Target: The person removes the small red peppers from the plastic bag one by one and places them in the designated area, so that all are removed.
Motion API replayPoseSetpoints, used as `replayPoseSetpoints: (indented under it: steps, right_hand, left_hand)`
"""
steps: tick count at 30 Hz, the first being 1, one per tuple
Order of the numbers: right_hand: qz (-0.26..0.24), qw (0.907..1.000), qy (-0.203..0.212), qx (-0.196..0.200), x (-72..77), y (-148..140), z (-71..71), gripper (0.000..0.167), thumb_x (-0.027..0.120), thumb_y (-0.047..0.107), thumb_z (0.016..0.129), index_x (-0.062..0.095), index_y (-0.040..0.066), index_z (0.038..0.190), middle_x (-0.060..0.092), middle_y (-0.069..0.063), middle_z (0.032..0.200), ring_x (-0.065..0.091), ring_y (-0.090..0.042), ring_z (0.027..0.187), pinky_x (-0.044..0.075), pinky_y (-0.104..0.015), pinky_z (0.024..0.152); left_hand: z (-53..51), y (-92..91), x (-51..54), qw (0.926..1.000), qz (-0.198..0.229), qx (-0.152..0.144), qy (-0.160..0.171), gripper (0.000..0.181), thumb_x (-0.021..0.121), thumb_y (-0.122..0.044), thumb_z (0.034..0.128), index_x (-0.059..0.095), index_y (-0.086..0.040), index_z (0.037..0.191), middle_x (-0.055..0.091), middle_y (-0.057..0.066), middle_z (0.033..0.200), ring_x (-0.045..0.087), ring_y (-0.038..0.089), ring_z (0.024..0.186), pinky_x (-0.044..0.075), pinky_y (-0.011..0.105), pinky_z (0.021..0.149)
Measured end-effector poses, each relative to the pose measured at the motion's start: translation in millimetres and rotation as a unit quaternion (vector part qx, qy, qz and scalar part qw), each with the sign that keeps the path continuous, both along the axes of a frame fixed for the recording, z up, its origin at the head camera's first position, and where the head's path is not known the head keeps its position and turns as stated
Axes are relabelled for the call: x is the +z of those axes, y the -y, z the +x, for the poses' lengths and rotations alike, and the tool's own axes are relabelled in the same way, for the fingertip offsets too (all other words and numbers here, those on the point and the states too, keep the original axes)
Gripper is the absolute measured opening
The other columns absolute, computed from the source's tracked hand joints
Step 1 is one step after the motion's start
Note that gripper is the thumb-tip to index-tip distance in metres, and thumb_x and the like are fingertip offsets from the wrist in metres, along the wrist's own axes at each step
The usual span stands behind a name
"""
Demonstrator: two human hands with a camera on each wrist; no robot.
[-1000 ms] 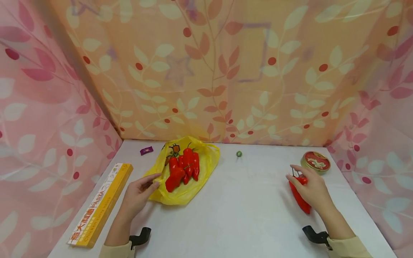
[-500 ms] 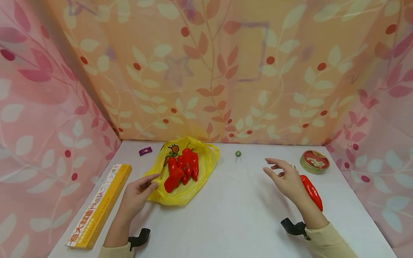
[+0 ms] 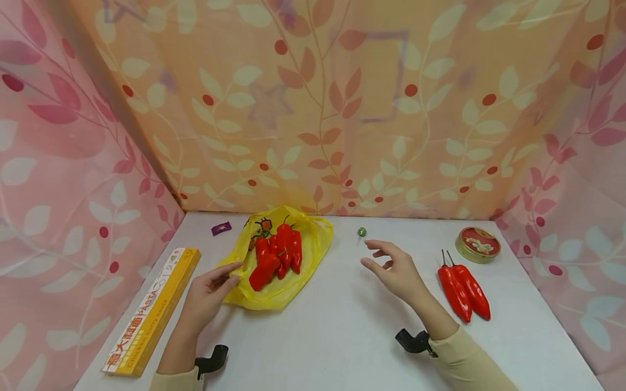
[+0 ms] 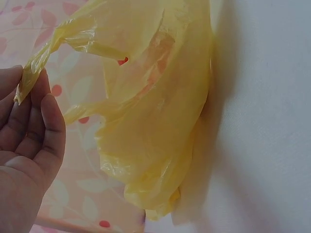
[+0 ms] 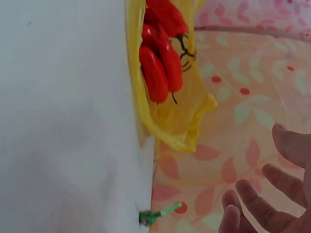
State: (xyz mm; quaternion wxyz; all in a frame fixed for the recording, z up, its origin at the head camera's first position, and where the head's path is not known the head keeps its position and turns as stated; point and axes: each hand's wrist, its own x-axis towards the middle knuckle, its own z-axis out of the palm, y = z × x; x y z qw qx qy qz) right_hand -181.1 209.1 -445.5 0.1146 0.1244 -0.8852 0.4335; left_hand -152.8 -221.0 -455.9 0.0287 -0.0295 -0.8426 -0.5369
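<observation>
My left hand (image 3: 207, 296) pinches the near left edge of a yellow plastic bag (image 3: 274, 302); the left wrist view shows thumb and fingers on a twisted strip of the bag (image 4: 36, 68). Several red chili peppers (image 3: 264, 270) lie in the bag's open mouth, some partly covering others. My right hand (image 3: 398, 274) hovers over the white table between the bag and two more red chili peppers, holding nothing, its fingers loosely bent. That pair, a left pepper (image 3: 454, 293) and a right pepper (image 3: 474, 292), lies side by side, stems pointing away from me.
A yellow and white pasta box (image 3: 152, 312) lies along the left side. Behind it is a small purple wrapped candy (image 3: 221, 228). A green-wrapped lollipop (image 3: 362, 232) lies near the back. At the back right sits a round red-lidded tin (image 3: 478, 244).
My right hand has let go of a red pepper beside another one on the right and has moved left, towards the bag. The left hand and the bag have stayed in place.
</observation>
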Motion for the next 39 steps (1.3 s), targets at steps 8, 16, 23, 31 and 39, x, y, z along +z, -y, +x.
replayPoseSetpoints:
  steps: [8,16,23,31,39]
  right_hand:
    - [-0.035,0.9982,0.025,0.043,-5.6,38.1,-8.0,0.053,0.082,0.041,0.084,0.065,0.026,0.132,0.069,0.003,0.119,0.064,-0.019,0.106,0.057,-0.042,0.079]
    - [-0.059,0.9916,0.055,0.101,-20.3,85.4,-18.2,0.049,0.081,0.035,0.086,0.063,0.03,0.132,0.067,0.007,0.121,0.064,-0.018,0.104,0.056,-0.033,0.08]
    - [-0.091,0.9821,0.079,0.145,-32.5,118.1,-26.9,0.053,0.079,0.033,0.088,0.062,0.021,0.137,0.065,-0.002,0.132,0.067,-0.017,0.097,0.057,-0.029,0.076]
    - [-0.125,0.9735,0.105,0.16,-47.9,150.5,-41.8,0.055,0.078,0.032,0.089,0.06,0.022,0.14,0.058,-0.005,0.141,0.066,-0.018,0.093,0.059,-0.027,0.075]
    - [-0.13,0.9711,0.09,0.179,-54.3,166.6,-52.2,0.052,0.076,0.024,0.091,0.061,0.012,0.139,0.059,-0.004,0.141,0.065,-0.025,0.095,0.057,-0.025,0.078]
  left_hand:
    - [-1.4,0.1,-0.6,0.9999,0.006,0.0,0.009,0.037,0.066,-0.031,0.0988,0.068,-0.017,0.133,0.066,0.008,0.13,0.057,0.017,0.101,0.052,0.012,0.086]
    - [-1.1,0.3,-0.7,1.0,-0.001,0.0,0.007,0.037,0.066,-0.031,0.0992,0.068,-0.016,0.133,0.067,0.008,0.128,0.057,0.018,0.1,0.052,0.013,0.085]
    - [-0.7,-0.1,0.2,0.9999,-0.007,0.006,0.013,0.037,0.066,-0.032,0.0989,0.068,-0.017,0.133,0.067,0.008,0.128,0.057,0.019,0.101,0.052,0.013,0.085]
    - [0.3,2.6,-1.0,0.9998,-0.018,0.011,0.002,0.037,0.066,-0.035,0.0984,0.068,-0.019,0.132,0.067,0.007,0.129,0.057,0.016,0.101,0.051,0.011,0.086]
    - [0.2,0.9,-0.1,1.0,-0.004,0.005,0.002,0.036,0.066,-0.032,0.0988,0.069,-0.018,0.131,0.068,0.008,0.127,0.057,0.017,0.1,0.052,0.013,0.085]
